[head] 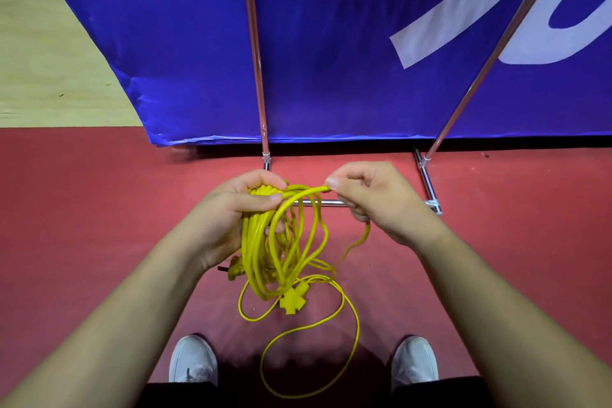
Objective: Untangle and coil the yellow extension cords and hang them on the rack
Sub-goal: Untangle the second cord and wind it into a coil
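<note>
Hanging lengthwise floorward from gripping left hand point(231, 209), yellow cord coil point(261, 252), right hand point(371, 199) pinching strand point(306, 190)

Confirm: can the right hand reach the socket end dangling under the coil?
Probably, once freed: right hand pinches a strand; socket end hangs in the open below the coil the left hand grips.
</note>
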### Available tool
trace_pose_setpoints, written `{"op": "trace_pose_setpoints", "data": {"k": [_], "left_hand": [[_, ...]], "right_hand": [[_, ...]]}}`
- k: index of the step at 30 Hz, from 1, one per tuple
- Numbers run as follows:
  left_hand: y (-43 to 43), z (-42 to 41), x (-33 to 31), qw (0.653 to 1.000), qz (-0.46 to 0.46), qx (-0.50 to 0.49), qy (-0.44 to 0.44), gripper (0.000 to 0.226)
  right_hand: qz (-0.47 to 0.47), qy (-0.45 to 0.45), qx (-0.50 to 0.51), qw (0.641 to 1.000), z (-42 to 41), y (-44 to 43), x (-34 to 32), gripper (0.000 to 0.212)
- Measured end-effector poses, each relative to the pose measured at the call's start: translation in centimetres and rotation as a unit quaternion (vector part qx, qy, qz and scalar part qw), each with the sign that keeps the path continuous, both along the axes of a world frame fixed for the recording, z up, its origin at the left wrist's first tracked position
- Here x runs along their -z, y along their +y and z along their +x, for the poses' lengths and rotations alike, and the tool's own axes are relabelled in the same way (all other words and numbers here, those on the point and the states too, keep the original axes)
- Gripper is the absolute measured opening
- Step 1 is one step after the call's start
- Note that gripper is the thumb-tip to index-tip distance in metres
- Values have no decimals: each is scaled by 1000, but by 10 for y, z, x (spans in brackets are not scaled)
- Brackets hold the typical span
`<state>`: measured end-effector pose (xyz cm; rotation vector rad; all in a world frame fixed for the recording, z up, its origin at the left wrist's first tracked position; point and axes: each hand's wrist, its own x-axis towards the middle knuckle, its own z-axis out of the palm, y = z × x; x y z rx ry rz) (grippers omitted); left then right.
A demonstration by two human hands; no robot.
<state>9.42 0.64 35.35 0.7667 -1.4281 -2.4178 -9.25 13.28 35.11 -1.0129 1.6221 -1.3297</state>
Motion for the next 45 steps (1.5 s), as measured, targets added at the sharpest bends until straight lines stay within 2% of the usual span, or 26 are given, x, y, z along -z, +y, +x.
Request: {"op": "trace_pose_setpoints", "data": {"k": [4, 9, 11, 13, 16, 18, 21, 23, 24, 26, 29, 33, 36, 38, 40, 42, 45], "left_hand": [[6, 1, -1, 999, 18, 50, 1, 19], [8, 5, -1, 998, 32, 42, 30, 23], [6, 4, -1, 997, 36, 43, 50, 36], [1, 5, -1, 996, 50, 32, 69, 44], [-5, 6, 0, 992, 80, 5, 100, 44], [-7, 6, 0, 991, 82, -1, 103, 44], [-8, 8, -2, 996, 58, 7, 69, 44], [-7, 8, -2, 998, 45, 8, 46, 42], [-7, 8, -3, 998, 42, 6, 41, 39], [-6, 8, -4, 999, 38, 3, 36, 33], [-6, 9, -3, 997, 59, -2, 44, 51], [-6, 9, -2, 997, 58, 8, 41, 52], [1, 8, -2, 996, 37, 62, 44, 55], [7, 8, -3, 993, 19, 113, 40, 55], [10, 8, -3, 991, -6, 130, 40, 51], [8, 7, -1, 994, -1, 104, 45, 50], [5, 5, 2, 996, 8, 60, 67, 50]], "right_hand": [[3, 95, -35, 995, 21, -6, -12, 19], [11, 83, -50, 995, 26, -8, -13, 15], [7, 52, -60, 997, 21, -6, -8, 17], [32, 73, -115, 990, 6, -2, 3, 18], [97, 115, -170, 974, -15, 9, 29, 16], [87, 90, -132, 983, -20, 12, 42, 15], [12, -25, -33, 999, -18, 7, 37, 12], [-20, -87, -6, 996, -17, 4, 26, 18], [-24, -90, -8, 996, -18, 2, 21, 20], [-13, -64, -24, 998, -18, 4, 10, 20], [16, -39, -57, 997, -17, 8, -4, 21], [45, 20, -129, 990, -8, 12, -26, 22], [54, 116, -186, 974, 13, 9, -40, 22], [47, 152, -180, 971, 25, 3, -40, 21], [54, 137, -168, 975, 26, 1, -35, 19], [77, 92, -179, 977, 19, 1, -25, 21], [146, 102, -231, 956, -2, 9, -3, 31]]}}
